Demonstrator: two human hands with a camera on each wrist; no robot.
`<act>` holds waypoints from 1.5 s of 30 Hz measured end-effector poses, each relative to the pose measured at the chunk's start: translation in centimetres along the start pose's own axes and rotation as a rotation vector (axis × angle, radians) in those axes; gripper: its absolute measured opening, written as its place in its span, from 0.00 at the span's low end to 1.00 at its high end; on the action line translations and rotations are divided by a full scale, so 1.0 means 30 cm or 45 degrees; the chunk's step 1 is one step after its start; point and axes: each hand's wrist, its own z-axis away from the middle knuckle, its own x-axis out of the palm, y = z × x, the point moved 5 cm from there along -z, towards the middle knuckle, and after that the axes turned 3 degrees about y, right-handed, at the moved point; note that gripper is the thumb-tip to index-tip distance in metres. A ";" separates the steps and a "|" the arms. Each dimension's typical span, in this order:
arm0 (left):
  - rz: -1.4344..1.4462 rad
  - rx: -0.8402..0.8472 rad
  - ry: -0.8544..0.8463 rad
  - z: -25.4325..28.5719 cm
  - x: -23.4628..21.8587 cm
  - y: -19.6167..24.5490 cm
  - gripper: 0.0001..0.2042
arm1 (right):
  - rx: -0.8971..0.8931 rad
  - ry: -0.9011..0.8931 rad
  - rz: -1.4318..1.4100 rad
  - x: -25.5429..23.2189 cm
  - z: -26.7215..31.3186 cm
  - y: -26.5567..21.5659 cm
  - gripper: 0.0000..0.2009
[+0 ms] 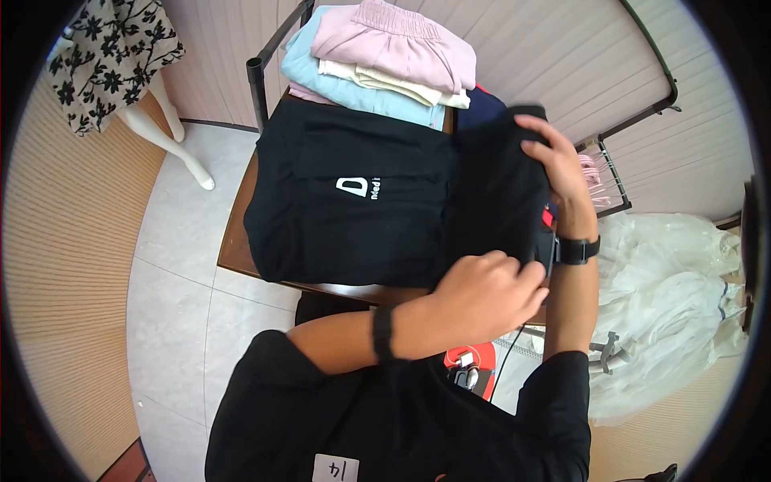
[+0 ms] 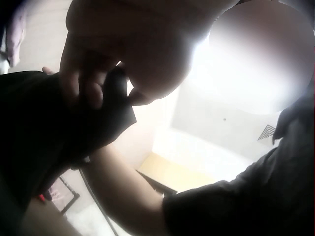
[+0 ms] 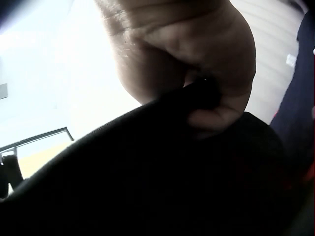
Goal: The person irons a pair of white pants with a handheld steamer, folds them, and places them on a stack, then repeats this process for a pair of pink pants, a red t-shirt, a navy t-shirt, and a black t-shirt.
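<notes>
A black garment (image 1: 345,233) with a white print lies spread on a brown table (image 1: 234,241). Its right part (image 1: 494,185) is raised as a dark fold of cloth. At the near edge of this fold, my left hand (image 1: 486,297) grips the cloth with curled fingers; the left wrist view shows the hand (image 2: 133,49) pinching the black fabric (image 2: 29,123). My right hand (image 1: 558,165) holds the far right edge. In the right wrist view, the thumb and fingers of that hand (image 3: 197,64) are curled round the black cloth (image 3: 138,162).
Folded pink, light blue and cream clothes (image 1: 393,56) are stacked at the table's back. Navy cloth (image 1: 479,108) lies beside them. A black metal rack (image 1: 257,88) rises behind. White tulle (image 1: 666,297) hangs at the right, and a mannequin's legs (image 1: 173,145) stand at the left.
</notes>
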 end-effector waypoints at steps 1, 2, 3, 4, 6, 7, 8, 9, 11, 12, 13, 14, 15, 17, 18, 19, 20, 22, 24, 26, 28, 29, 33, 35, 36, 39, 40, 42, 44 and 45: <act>0.020 -0.039 0.024 0.021 -0.072 -0.015 0.10 | -0.120 -0.061 0.075 0.076 -0.019 -0.058 0.20; 0.054 -0.078 0.063 0.056 -0.131 -0.040 0.09 | -0.238 -0.121 0.149 0.159 -0.035 -0.097 0.20; 0.087 -0.115 0.103 0.089 -0.192 -0.067 0.09 | -0.261 -0.191 0.136 0.247 -0.055 -0.106 0.23; 0.121 -0.312 0.068 0.132 -0.253 -0.104 0.08 | -0.235 -0.172 0.210 0.354 -0.023 -0.159 0.24; 0.186 -0.797 0.055 0.254 -0.363 -0.173 0.10 | -0.314 -0.432 0.038 0.510 -0.019 -0.142 0.29; 0.214 -1.077 0.080 0.326 -0.411 -0.210 0.11 | -0.313 -0.473 0.099 0.561 -0.010 -0.132 0.29; 0.230 -1.184 0.246 0.421 -0.445 -0.260 0.11 | -0.420 -0.467 0.158 0.579 -0.007 -0.086 0.29; 0.246 -1.284 0.420 0.523 -0.464 -0.316 0.12 | -0.531 -0.462 0.221 0.595 -0.003 -0.048 0.29; 0.117 -1.309 0.647 0.651 -0.531 -0.337 0.13 | -0.510 -0.445 0.414 0.594 0.081 -0.039 0.25; 0.119 -1.317 0.662 0.680 -0.532 -0.348 0.13 | -0.521 -0.496 0.470 0.599 0.132 -0.034 0.24; -0.013 -1.305 0.757 0.708 -0.549 -0.351 0.15 | -0.580 -0.562 0.568 0.610 0.192 -0.025 0.24; -0.147 -1.292 0.846 0.726 -0.566 -0.345 0.16 | -0.732 -0.629 0.666 0.629 0.252 -0.019 0.25; -0.149 -1.298 0.859 0.723 -0.567 -0.348 0.16 | -0.690 -0.708 0.738 0.651 0.311 0.010 0.27; -0.023 -1.333 0.773 0.681 -0.547 -0.370 0.19 | -0.696 -0.691 0.796 0.694 0.403 0.042 0.32; 0.038 -1.297 0.730 0.652 -0.534 -0.375 0.22 | -0.740 -0.637 0.849 0.718 0.430 0.046 0.35; 0.036 -1.296 0.725 0.639 -0.530 -0.395 0.22 | -0.784 -0.578 0.899 0.744 0.452 0.049 0.37; -0.069 -1.229 0.627 0.618 -0.522 -0.418 0.23 | -0.785 -0.549 0.908 0.770 0.470 0.061 0.40; 0.054 -1.231 0.618 0.541 -0.505 -0.395 0.20 | -0.770 -0.482 0.983 0.812 0.489 0.080 0.43; 0.044 -1.107 0.485 0.502 -0.480 -0.374 0.17 | -0.758 -0.420 1.014 0.842 0.500 0.102 0.44; 0.121 -1.022 0.401 0.472 -0.438 -0.346 0.11 | -0.789 -0.183 0.993 0.842 0.508 0.120 0.42; 0.118 -0.864 0.372 0.441 -0.409 -0.320 0.12 | -0.766 -0.111 0.877 0.813 0.494 0.170 0.40; 0.088 -0.770 0.332 0.418 -0.406 -0.298 0.13 | -0.750 -0.051 0.767 0.782 0.487 0.182 0.37; 0.215 -0.439 0.345 0.404 -0.401 -0.258 0.27 | -0.347 -0.055 0.184 0.620 0.478 0.131 0.15; 0.201 -0.456 0.229 0.445 -0.389 -0.318 0.33 | -0.075 -0.191 -0.044 0.546 0.500 0.127 0.06; -0.107 -0.288 0.213 0.436 -0.394 -0.324 0.35 | -0.101 -0.235 -0.178 0.516 0.521 0.117 0.05; -0.443 -0.172 0.180 0.422 -0.372 -0.328 0.43 | -0.017 -0.307 -0.436 0.437 0.585 0.063 0.05; -0.547 -0.294 0.339 0.412 -0.384 -0.339 0.44 | 0.093 -0.361 -0.554 0.420 0.608 0.060 0.07; -0.441 -0.532 0.569 0.393 -0.391 -0.354 0.47 | 0.073 -0.356 -0.706 0.385 0.636 0.077 0.10; -0.163 -0.686 0.675 0.398 -0.382 -0.383 0.48 | 0.043 -0.358 -0.858 0.347 0.657 0.094 0.13; -0.096 -0.724 0.719 0.415 -0.379 -0.412 0.48 | 0.154 -0.307 -1.014 0.324 0.666 0.117 0.16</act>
